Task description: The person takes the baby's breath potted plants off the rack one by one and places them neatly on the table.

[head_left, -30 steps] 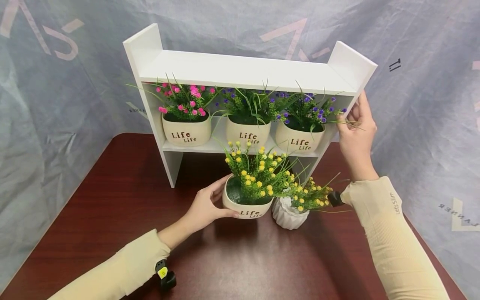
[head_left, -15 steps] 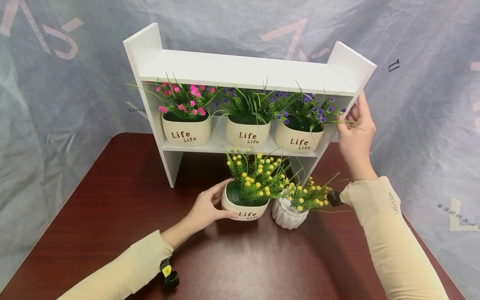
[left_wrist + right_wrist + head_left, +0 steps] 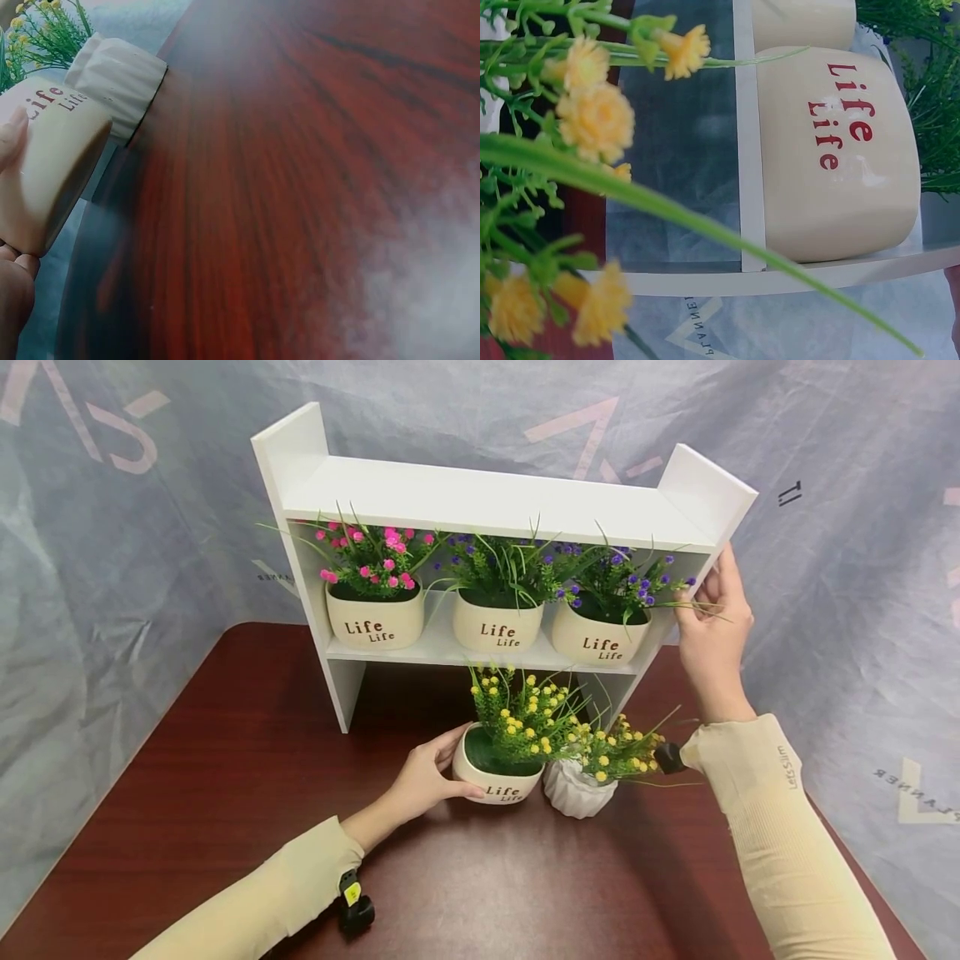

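My left hand (image 3: 429,782) holds a cream oval flowerpot (image 3: 498,787) by its left side, thumb across the front near the "Life" lettering. Yellow artificial flowers and grass rise from this pot. In the left wrist view, the same flowerpot (image 3: 56,161) is near a white ribbed vase (image 3: 120,75); I cannot tell whether its base touches the table. The white vase (image 3: 579,792), also with yellow flowers, stands just right of the held pot. My right hand (image 3: 716,627) grips the right side panel of a white shelf (image 3: 495,497), thumb in front, other fingers partly hidden behind.
On the shelf's middle board sit a pink-flowered pot (image 3: 375,620) and two purple-flowered pots, one central (image 3: 498,625) and one at right (image 3: 600,639). The shelf stands on a dark red wooden table (image 3: 247,760). Grey printed cloth (image 3: 150,527) hangs behind.
My left hand has lowered the yellow-flowered pot a little and shifted it slightly right, closer to the white vase. The right hand keeps its place on the shelf.
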The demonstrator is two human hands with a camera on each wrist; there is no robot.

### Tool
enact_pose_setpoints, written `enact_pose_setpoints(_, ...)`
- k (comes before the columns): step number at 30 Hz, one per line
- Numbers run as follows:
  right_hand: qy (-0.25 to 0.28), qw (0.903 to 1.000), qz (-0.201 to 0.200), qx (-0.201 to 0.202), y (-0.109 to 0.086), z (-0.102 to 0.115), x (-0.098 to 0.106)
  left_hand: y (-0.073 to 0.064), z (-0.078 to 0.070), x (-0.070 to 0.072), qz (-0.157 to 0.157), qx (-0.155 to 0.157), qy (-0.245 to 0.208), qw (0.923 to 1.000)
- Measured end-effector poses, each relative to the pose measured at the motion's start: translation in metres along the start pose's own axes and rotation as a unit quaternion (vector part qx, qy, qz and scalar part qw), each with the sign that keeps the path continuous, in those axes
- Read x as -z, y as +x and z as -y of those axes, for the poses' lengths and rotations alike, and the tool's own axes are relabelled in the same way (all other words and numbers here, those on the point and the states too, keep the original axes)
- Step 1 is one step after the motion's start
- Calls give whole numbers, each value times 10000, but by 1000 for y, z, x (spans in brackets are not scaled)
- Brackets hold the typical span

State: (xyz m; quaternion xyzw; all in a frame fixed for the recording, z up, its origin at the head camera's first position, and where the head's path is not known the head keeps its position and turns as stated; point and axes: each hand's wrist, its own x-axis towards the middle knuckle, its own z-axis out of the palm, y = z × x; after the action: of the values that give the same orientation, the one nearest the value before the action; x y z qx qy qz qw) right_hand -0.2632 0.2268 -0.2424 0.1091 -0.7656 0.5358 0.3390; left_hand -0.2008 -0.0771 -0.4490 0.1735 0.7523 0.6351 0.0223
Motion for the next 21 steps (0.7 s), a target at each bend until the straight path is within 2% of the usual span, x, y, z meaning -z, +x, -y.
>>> enact_pose_setpoints(5, 55, 10000, -4, 14, 1, -1, 0, 4, 5, -6, 102, 13, -62, 9999)
enact_pose_setpoints(17, 181, 9998, -29, 70, 0, -2, -1, 5, 13, -13, 79, 131, -104, 9998)
enact_pose_setpoints(21, 129, 9999, -33, 86, 0, -3, -1, 6, 14, -14, 172, 100, 6, 9998)
